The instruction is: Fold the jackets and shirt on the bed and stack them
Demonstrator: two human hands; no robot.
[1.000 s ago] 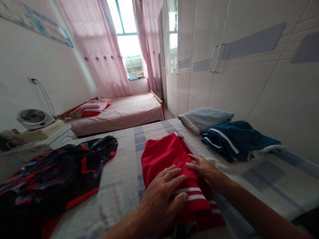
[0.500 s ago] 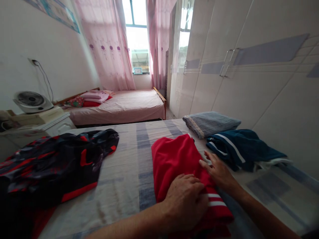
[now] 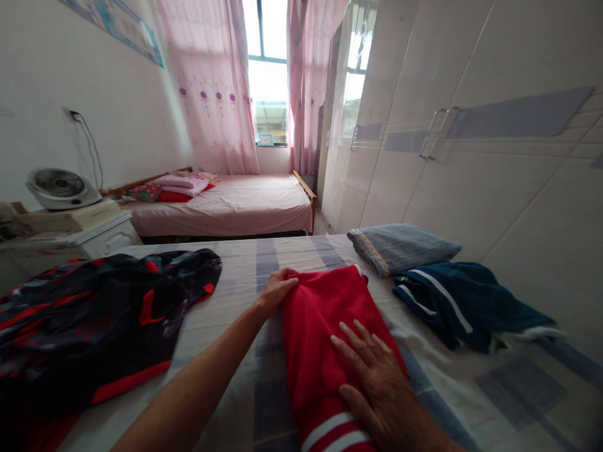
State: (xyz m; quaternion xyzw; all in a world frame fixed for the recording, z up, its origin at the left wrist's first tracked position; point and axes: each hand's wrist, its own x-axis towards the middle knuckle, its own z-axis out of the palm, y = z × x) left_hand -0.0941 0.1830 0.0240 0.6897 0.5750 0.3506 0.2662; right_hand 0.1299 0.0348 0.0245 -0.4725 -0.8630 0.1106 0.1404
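A folded red garment with white stripes at its near end lies on the bed in front of me. My left hand is at its far left corner, thumb and fingers closed on the edge; the fingertips are partly hidden. Lying flat on the garment's right side is my right hand, palm down with the fingers spread. To the right rests a dark teal garment with white stripes, loosely folded. Beyond it is a folded grey-blue cloth.
A rumpled black and red garment covers the bed's left side. A small fan stands on the cabinet at the left. A second bed with pink bedding is under the window. White wardrobe doors line the right.
My left hand has moved from the garment's near part to its far left corner. My right hand has slid from its right edge onto its top. The view has tilted up slightly.
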